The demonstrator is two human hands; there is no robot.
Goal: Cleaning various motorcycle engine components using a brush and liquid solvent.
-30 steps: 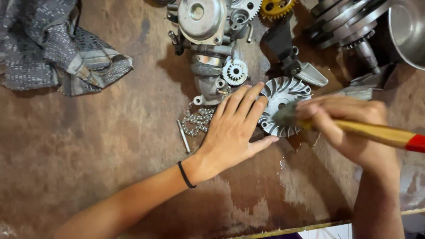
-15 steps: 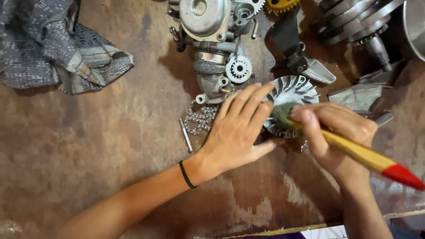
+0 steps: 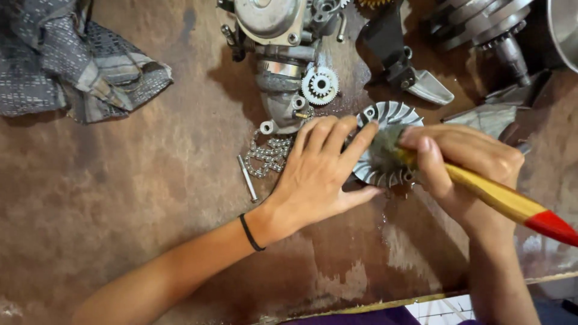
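The finned metal fan wheel (image 3: 385, 147) lies flat on the brown bench (image 3: 120, 198), just below a small toothed gear (image 3: 320, 85). The left hand (image 3: 322, 174) presses on it, fingers spread. The right hand (image 3: 463, 162) grips a paintbrush (image 3: 481, 189), bristles on the fins. A chain (image 3: 268, 155) lies beside the left hand

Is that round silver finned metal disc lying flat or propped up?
Flat: the round silver finned metal disc lies face-up on the brown worktop.
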